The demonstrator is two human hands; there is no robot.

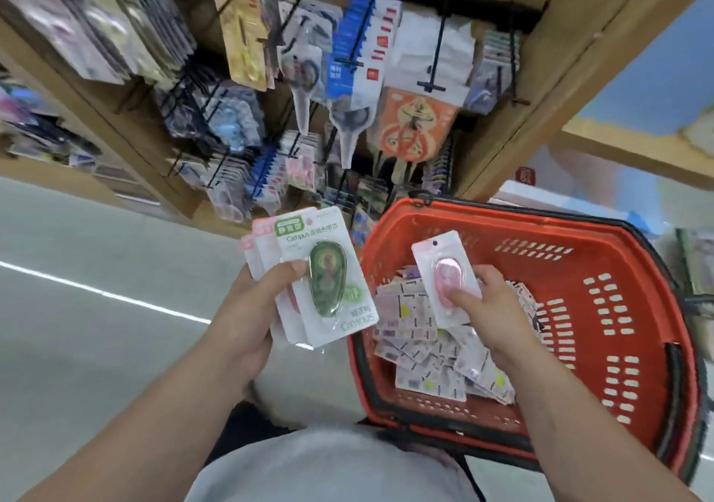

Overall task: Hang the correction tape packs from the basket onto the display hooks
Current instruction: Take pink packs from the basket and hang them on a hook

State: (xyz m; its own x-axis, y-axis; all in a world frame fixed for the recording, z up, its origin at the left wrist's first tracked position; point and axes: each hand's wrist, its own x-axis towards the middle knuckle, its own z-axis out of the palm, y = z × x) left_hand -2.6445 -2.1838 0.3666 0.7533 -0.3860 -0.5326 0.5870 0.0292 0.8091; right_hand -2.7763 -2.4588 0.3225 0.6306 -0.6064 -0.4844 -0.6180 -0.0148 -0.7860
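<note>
Left hand (247, 308) raised, thumb clamping fanned stack of packs (324, 281). Right hand (483, 304) over red basket (618, 269), pinching pink pack (444, 277) upright.

The basket (541, 216) is open on top, its right half bare down to the wall, while the pile of packs (421, 347) fills its left. Ahead, the display hooks (436, 57) are crowded with hanging packs (359, 60), leaving narrow gaps between rows. Open floor (96, 254) lies to the left.
</note>
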